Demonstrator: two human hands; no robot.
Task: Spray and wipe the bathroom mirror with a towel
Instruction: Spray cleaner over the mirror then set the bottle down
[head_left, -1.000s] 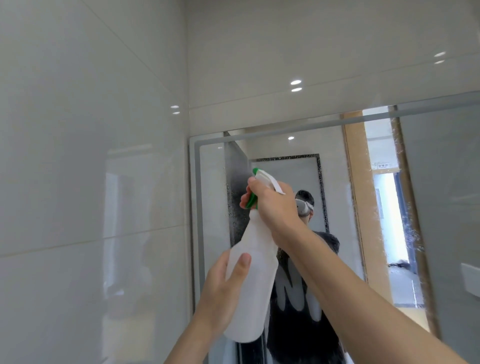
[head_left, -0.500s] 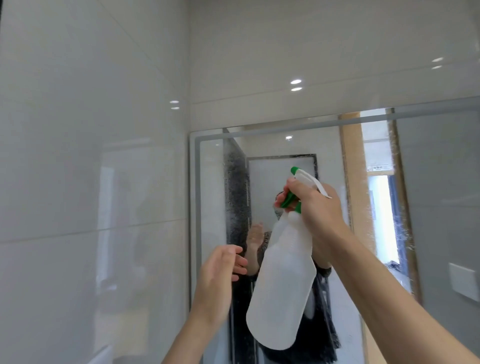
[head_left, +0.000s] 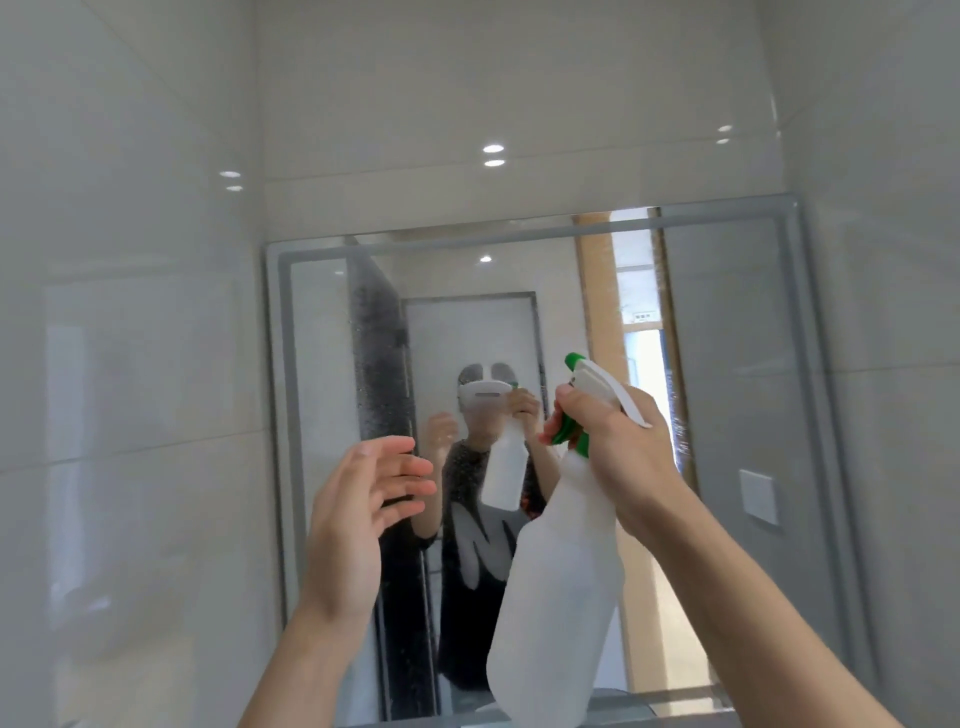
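Observation:
The bathroom mirror (head_left: 727, 364) hangs on the tiled wall ahead, with spray droplets on its left part and near its right-centre. My right hand (head_left: 618, 447) grips the neck of a white spray bottle (head_left: 561, 587) with a green and white trigger head, fingers curled on the trigger, nozzle pointing at the mirror. To the left of the bottle my left hand (head_left: 358, 509) is raised, fingers straight and spread, holding nothing and apart from the bottle. No towel is in view.
Glossy pale tiled walls (head_left: 130, 364) stand close on the left and right. The mirror reflects a person, a dark shower door edge, a wooden door frame and a bright doorway. A white wall plate (head_left: 758, 496) shows in the reflection.
My left hand let go of the bottle's body and opened beside it. My right hand carried the bottle to the right across the mirror, and the view widened to show the mirror's right edge.

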